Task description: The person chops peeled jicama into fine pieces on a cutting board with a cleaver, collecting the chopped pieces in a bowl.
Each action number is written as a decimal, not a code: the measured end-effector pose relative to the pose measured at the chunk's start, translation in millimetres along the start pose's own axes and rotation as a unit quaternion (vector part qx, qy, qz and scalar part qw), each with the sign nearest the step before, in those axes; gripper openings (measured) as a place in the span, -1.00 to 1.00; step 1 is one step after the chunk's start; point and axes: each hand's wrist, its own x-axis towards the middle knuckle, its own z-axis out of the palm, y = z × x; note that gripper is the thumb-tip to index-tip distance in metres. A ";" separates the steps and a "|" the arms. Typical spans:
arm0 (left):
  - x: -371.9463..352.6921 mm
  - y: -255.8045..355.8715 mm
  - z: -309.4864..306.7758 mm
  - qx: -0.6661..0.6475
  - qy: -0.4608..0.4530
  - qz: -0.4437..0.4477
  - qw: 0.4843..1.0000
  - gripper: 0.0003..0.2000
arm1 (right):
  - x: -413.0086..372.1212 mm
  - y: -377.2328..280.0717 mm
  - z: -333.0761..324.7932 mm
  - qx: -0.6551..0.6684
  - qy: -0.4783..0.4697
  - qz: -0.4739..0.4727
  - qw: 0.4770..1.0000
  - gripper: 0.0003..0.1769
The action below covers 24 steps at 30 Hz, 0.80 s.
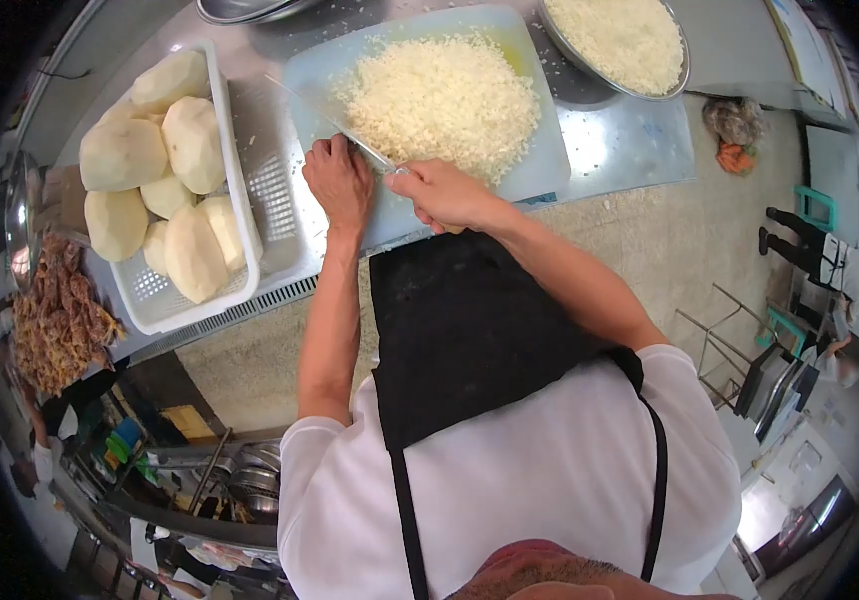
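A pale cutting board [399, 215] lies on the metal table, with a broad heap of finely chopped white pieces [439, 100] on it. My right hand [446, 194] is wrapped round the handle of a knife [364, 148], whose blade points up and left over the board. Close to the blade, my left hand [339, 182] rests at the board's left edge with its fingers curled together; whatever is under them is hidden. A white plastic basket [234, 180] of large peeled pale vegetables [123, 154] stands to the left.
At the upper right, a metal bowl [687, 60] holds more chopped white pieces. Another metal bowl [249, 10] is at the top edge. Browned food [59, 315] lies piled at the far left. A person [849, 268] is in the right background, near metal racks.
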 end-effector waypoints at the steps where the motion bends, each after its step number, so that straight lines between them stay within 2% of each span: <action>1: 1.8 1.1 -0.3 0.012 0.004 0.002 1.000 -0.83 | 7.4 5.8 1.5 -0.002 0.005 -0.008 1.000 -0.49; 11: -1.2 -1.5 -5.3 0.004 -0.013 -0.009 1.000 -0.83 | 12.3 3.8 0.5 -0.006 0.005 -0.002 1.000 -0.54; 14: -4.1 -1.9 -6.8 -0.032 -0.002 -0.016 0.999 -0.83 | -9.5 -16.8 -0.1 -0.017 -0.005 0.011 1.000 -0.54; 17: -5.6 4.5 -8.5 -0.003 -0.019 -0.018 1.000 -0.82 | 9.8 6.2 5.1 -0.010 -0.013 -0.003 1.000 -0.54; 24: -12.9 1.5 -12.4 -0.018 -0.029 -0.014 0.999 -0.81 | -1.5 -3.9 4.0 -0.003 -0.022 0.004 1.000 -0.55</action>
